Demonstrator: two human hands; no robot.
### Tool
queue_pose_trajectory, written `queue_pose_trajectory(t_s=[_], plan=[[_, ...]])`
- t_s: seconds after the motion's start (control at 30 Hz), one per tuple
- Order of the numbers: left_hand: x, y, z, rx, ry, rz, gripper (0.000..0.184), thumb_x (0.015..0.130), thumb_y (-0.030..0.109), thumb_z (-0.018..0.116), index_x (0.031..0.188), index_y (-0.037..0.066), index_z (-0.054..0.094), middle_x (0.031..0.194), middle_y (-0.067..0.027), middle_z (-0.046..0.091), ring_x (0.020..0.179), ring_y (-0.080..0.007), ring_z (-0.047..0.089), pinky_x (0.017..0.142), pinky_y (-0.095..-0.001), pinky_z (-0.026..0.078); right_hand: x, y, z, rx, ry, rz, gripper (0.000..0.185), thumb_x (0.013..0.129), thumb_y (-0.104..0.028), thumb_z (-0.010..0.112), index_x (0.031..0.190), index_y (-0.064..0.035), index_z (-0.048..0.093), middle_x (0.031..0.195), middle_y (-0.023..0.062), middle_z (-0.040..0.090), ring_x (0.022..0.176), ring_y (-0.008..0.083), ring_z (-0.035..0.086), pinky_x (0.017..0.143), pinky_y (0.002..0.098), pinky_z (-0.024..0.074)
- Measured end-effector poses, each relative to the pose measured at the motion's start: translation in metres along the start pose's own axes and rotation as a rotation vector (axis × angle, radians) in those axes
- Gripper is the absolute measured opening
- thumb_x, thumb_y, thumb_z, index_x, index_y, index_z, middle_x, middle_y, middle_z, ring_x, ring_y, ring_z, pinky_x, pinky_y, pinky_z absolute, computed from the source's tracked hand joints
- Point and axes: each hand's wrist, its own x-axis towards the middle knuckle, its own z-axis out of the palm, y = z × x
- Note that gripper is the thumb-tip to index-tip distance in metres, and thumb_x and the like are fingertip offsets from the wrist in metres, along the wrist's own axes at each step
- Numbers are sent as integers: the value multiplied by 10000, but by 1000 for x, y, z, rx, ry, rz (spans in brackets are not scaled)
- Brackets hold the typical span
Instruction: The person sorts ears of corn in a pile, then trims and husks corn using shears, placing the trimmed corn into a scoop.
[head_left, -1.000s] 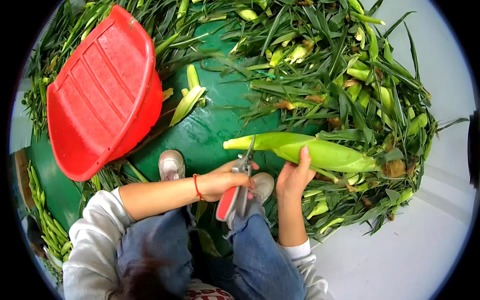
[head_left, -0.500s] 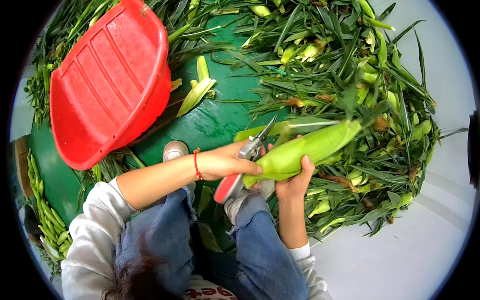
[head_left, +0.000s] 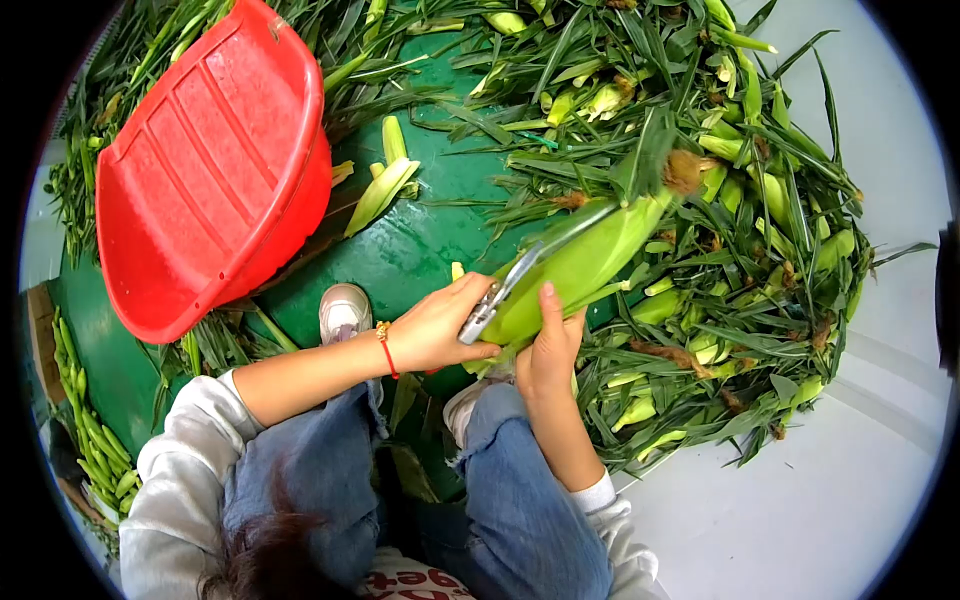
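My left hand (head_left: pixel 437 327), with a red string at the wrist, is closed on metal shears (head_left: pixel 484 307) at the lower end of a green ear of corn (head_left: pixel 585 262). The shears' blades point up and right along the husk; their handles are mostly hidden by the hand. My right hand (head_left: pixel 550 350) grips the same ear from below, thumb on the husk. The ear tilts up to the right, with brown silk (head_left: pixel 688 172) at its tip and leaves around it. Where the lower end meets my fingers is partly hidden.
An empty red plastic scoop-shaped tub (head_left: pixel 205 170) lies at the upper left. Husk-covered corn and leaves (head_left: pixel 740 290) are heaped at the right and top. Cut husk pieces (head_left: pixel 383 195) lie on the green floor (head_left: pixel 420 235). Green pods (head_left: pixel 100 450) are at the far left.
The ear has swung from nearly level, stem end left, to tilted with its silk up and right. My left hand has brought the shears against it, and my right hand has shifted left.
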Motion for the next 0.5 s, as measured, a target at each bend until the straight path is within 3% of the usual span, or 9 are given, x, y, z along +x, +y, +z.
queue_pose_trajectory(t_s=[0.07, 0.13, 0.2, 0.27, 0.33, 0.37, 0.43, 0.47, 0.5], plan=[[-4, 0, -11, -81, -113, -193, 648, 689, 225, 787, 1178, -23, 442, 944, -134, 565, 888, -221, 574, 781, -310, 450, -5, -7, 3, -93, -92, 19, 494, 860, -46, 595, 1294, -42, 360, 1208, 110, 492, 1082, 217, 508, 946, 346, 408], [-7, -15, -14, -551, 11, -223, 497, 750, 177, 749, 1140, 19, 486, 870, -2, 549, 775, -101, 521, 677, -267, 444, 1, -11, -9, -165, -208, 48, 601, 824, 27, 596, 1342, -54, 303, 1244, 115, 471, 1107, 218, 501, 951, 346, 407], [-12, -23, -23, -852, 14, -409, 480, 774, 148, 731, 1166, 6, 495, 923, 17, 543, 796, -81, 517, 681, -248, 439, 5, -5, -24, -236, -299, 37, 634, 818, 33, 593, 1360, -51, 276, 1248, 120, 469, 1116, 221, 500, 952, 346, 409], [-10, -20, -26, -1023, 77, -385, 407, 784, 115, 711, 1127, 5, 519, 952, 1, 543, 846, -71, 505, 737, -234, 428, 14, 6, -37, -260, -229, 124, 705, 809, 61, 564, 1403, -33, 197, 1245, 142, 470, 1126, 232, 499, 973, 351, 397], [-6, -25, -34, -846, 38, -408, 395, 789, 124, 705, 1112, 8, 509, 926, 11, 548, 838, -93, 520, 745, -249, 437, 28, 19, -55, -322, -153, 246, 706, 809, 35, 586, 1401, -28, 206, 1257, 155, 461, 1138, 243, 495, 980, 353, 393], [-4, -24, -34, -752, 95, -320, 410, 784, 126, 707, 1118, 12, 499, 897, 5, 549, 818, -104, 527, 730, -259, 441, 30, 23, -63, -343, -29, 190, 737, 800, -30, 645, 1397, -28, 213, 1290, 171, 428, 1192, 258, 452, 980, 364, 391], [0, -17, -41, -554, 210, -148, 439, 773, 132, 711, 1129, 20, 480, 838, -7, 552, 777, -127, 540, 702, -278, 450, 37, 7, -78, -639, 210, -6, 743, 778, -115, 718, 1376, -36, 284, 1236, 136, 429, 1171, 228, 405, 947, 357, 390], [-1, -13, -47, -422, 161, -183, 485, 761, 136, 717, 1158, 19, 466, 883, -28, 555, 810, -130, 538, 727, -284, 447, 34, -12, -75, -845, 275, -205, 739, 783, -153, 722, 1377, -34, 299, 1189, 127, 445, 1072, 206, 461, 905, 337, 406], [0, -7, -53, -292, 110, -211, 531, 749, 141, 724, 1188, 18, 452, 928, -49, 559, 842, -133, 536, 752, -290, 445, 26, -26, -62, -692, 251, -273, 741, 788, -183, 719, 1376, -29, 296, 1192, 126, 449, 1043, 200, 483, 887, 335, 414]])
